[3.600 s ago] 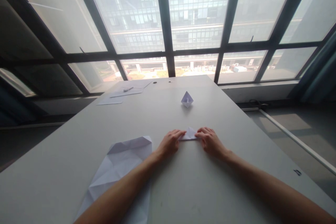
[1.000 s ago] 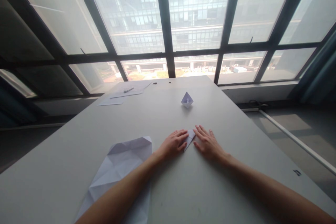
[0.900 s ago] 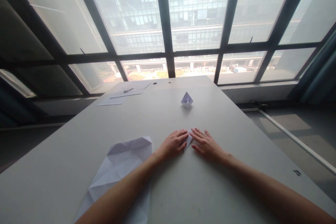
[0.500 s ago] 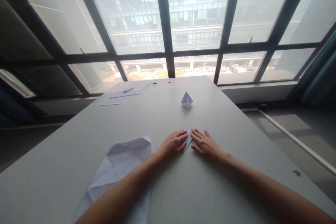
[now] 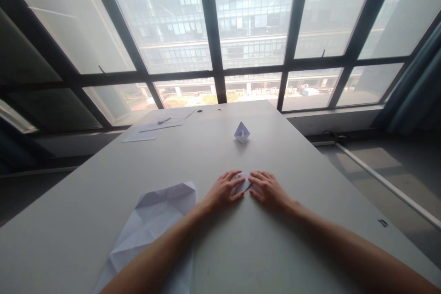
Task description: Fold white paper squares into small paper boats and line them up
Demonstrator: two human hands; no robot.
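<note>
1. Your left hand [image 5: 222,193] and right hand [image 5: 270,192] touch the small folded white paper [image 5: 245,185] between them; whether your fingers [image 5: 259,178] pinch it, I can't tell.
2. Your left fingers spread wider than half a second ago.
3. Beyond, a white folded-paper boat [image 5: 242,133] sits on the white worktop [image 5: 237,248].
4. Rightward black mark [image 5: 382,223]: too small to read.

White table [image 5: 241,248] with folded paper [image 5: 244,184], paper boat [image 5: 241,133], creased sheet [image 5: 155,218].

White table [image 5: 193,156] faces huge dark-framed windows [image 5: 327,14], tons of daylight. The building [image 5: 255,23] outside is washed out, maybe offices. Bluish curtain [image 5: 416,96] on the right, sun patches [image 5: 379,156] on grey floor [image 5: 413,170].
</note>
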